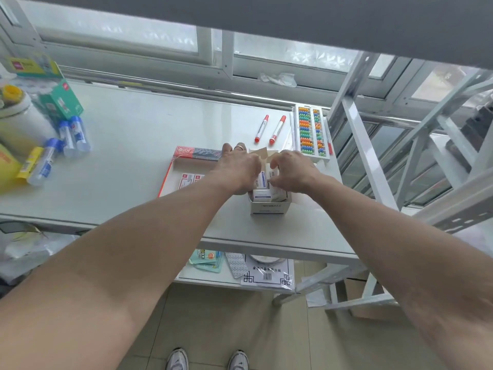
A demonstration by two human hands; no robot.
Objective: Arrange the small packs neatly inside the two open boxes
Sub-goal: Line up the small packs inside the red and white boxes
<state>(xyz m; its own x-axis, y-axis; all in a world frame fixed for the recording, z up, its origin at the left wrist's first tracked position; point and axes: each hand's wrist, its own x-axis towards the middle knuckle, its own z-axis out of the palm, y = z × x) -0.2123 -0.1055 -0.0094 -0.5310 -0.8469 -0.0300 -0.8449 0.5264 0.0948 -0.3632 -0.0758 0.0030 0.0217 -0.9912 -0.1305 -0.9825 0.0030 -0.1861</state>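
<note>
Near the middle of the frame, both of my hands reach into a small white box [270, 206] standing open on the tabletop [138, 145]. My left hand [238, 166] curls its fingers around an upright white-and-blue pack [261, 180] at the box's mouth, and my right hand [292, 169] pinches a second pack just beside it; its fingertips are partly hidden, so I cannot tell exactly how firm that grip is. More small packs [262, 194] lie packed inside the box below my fingers. Just left of it sits a flat red-edged box [170, 177], also open, with two red-and-white packs [190, 180] lying flat in it, partly covered by my left forearm. Toward the upper right of the tabletop I see two red markers [269, 129] side by side and a colourful bead abacus [310, 132] near the edge. At the left of the frame lie several blue-capped tubes [72, 136], a green carton [60, 100] and a white jar with a yellow lid [16, 113].
</note>
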